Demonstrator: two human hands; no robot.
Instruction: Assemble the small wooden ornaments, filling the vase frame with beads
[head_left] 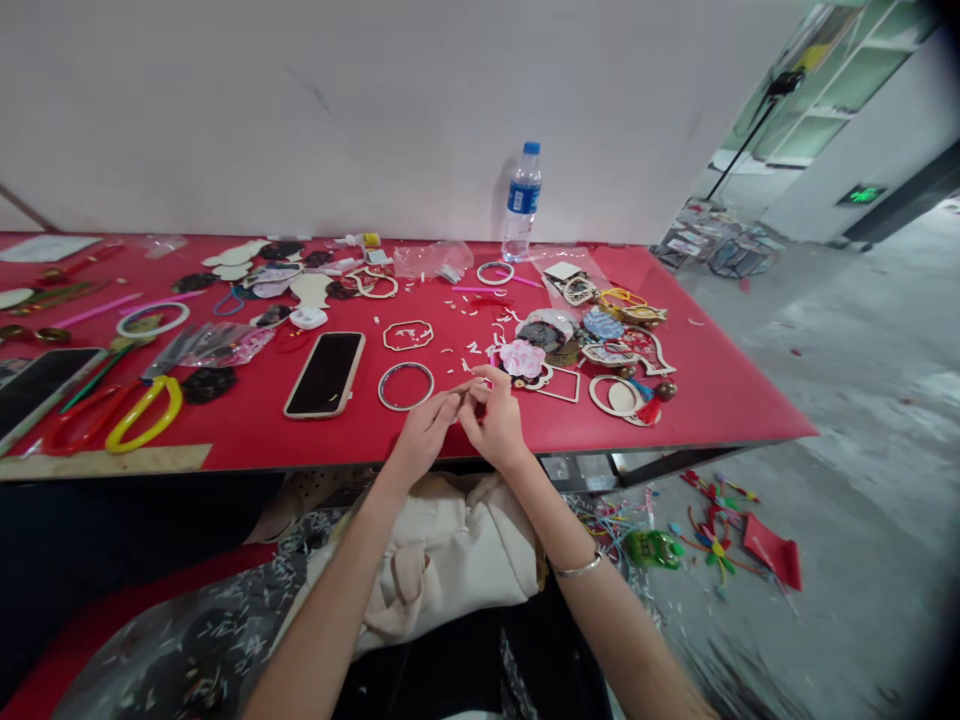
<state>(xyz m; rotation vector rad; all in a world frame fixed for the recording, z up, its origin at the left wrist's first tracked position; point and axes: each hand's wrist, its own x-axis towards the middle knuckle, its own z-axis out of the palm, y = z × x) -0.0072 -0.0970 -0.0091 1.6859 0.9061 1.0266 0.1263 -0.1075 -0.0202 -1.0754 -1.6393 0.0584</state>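
Left hand [426,428] meets right hand [495,415] over red table [724,395]
Fingers curled, nearly closed — whether gripping anything, I cannot tell.

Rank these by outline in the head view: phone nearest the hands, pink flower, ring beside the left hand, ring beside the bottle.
1. Phone
2. Hand-side ring
3. Pink flower
4. Bottle-side ring, perhaps because it's farther

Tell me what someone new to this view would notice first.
Probably the bright red tabletop, with the left hand and right hand meeting near its front edge; what they hold is too small to make out. Next, the scissors with red and yellow handles at the table's left, and the blue-capped bottle upright by the wall. The pale pink flower stands out just beyond the right hand.
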